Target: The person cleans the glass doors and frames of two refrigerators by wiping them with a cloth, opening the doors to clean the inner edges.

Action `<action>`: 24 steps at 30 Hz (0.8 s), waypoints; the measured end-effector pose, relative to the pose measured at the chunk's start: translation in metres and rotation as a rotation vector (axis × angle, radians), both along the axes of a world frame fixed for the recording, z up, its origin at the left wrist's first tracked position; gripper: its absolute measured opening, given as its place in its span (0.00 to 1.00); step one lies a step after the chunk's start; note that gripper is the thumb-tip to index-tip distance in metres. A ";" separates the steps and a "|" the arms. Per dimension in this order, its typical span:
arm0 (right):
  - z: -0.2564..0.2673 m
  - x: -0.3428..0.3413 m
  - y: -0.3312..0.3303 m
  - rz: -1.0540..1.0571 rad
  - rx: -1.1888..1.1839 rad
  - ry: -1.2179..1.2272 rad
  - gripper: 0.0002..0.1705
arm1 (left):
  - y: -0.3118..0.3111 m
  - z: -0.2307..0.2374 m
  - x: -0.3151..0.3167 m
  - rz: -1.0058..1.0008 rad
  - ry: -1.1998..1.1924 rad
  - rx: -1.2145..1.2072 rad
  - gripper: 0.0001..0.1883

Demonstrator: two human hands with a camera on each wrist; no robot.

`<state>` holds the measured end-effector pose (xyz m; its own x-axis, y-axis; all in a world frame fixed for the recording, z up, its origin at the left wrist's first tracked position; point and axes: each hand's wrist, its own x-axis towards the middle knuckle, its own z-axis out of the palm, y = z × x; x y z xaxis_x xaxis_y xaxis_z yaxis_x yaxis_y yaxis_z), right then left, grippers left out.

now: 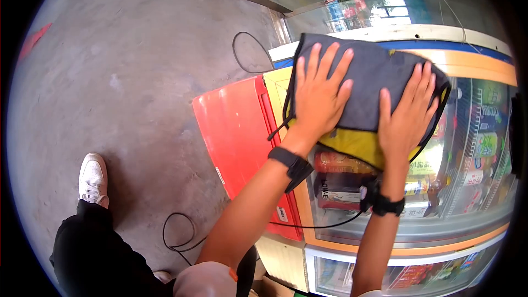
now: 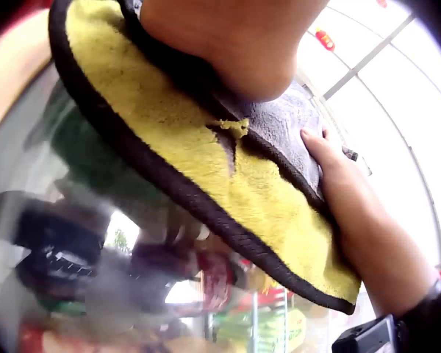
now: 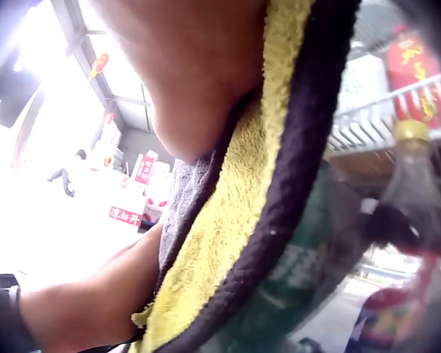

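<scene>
A two-sided cleaning cloth (image 1: 368, 71), grey on top and yellow beneath with black edging, lies over the glass of a drinks cooler (image 1: 352, 225). My left hand (image 1: 322, 91) rests flat on its left half, fingers spread. On the right half, my right hand (image 1: 407, 113) presses with straight fingers. The near edge is folded up, baring the yellow side (image 2: 176, 154); a small tear with loose yellow threads shows there in the left wrist view. In the right wrist view the black edging (image 3: 294, 169) runs close along the glass, with bottles behind it.
Inside the cooler are several drink bottles (image 1: 484, 146) and packs. A red bin-like box (image 1: 234, 132) stands against its left side. Black cable (image 1: 179, 231) loops over the concrete floor (image 1: 126, 104). Behind the cooler rises a glass panel (image 1: 385, 8).
</scene>
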<state>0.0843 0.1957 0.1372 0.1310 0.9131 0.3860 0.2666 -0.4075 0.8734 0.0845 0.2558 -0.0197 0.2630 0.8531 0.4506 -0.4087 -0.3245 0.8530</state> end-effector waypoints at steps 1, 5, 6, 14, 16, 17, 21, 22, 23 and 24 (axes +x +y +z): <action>0.009 0.004 0.015 0.040 -0.029 -0.003 0.41 | 0.009 0.009 0.006 -0.005 -0.036 -0.024 0.24; 0.031 0.017 0.051 0.079 -0.198 -0.012 0.34 | 0.023 0.036 0.022 0.113 -0.079 -0.069 0.13; 0.033 0.018 0.056 0.109 -0.233 -0.028 0.28 | 0.025 0.041 0.024 0.113 -0.053 -0.066 0.11; 0.039 0.022 0.092 -0.189 -0.274 0.080 0.26 | 0.045 0.058 0.029 -0.041 0.087 -0.124 0.19; 0.037 0.020 0.101 -0.333 -0.276 0.071 0.29 | 0.044 0.059 0.030 -0.056 0.092 -0.159 0.20; 0.036 0.021 0.104 -0.358 -0.279 0.067 0.29 | 0.043 0.059 0.030 -0.043 0.083 -0.163 0.20; 0.034 0.014 0.113 -0.487 -0.258 0.126 0.29 | 0.042 0.057 0.028 -0.050 0.089 -0.162 0.20; 0.034 0.013 0.113 -0.509 -0.248 0.141 0.29 | 0.042 0.057 0.026 -0.070 0.099 -0.158 0.20; 0.034 0.012 0.113 -0.510 -0.247 0.139 0.30 | 0.043 0.056 0.023 -0.125 0.111 -0.173 0.20; 0.033 0.010 0.113 -0.511 -0.245 0.137 0.30 | 0.045 0.055 0.018 -0.180 0.122 -0.186 0.21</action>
<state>0.0942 0.3089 0.1698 0.6126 0.7813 0.1196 0.2064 -0.3041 0.9300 0.1029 0.3011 0.0349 0.4605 0.8527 0.2468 -0.3366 -0.0896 0.9374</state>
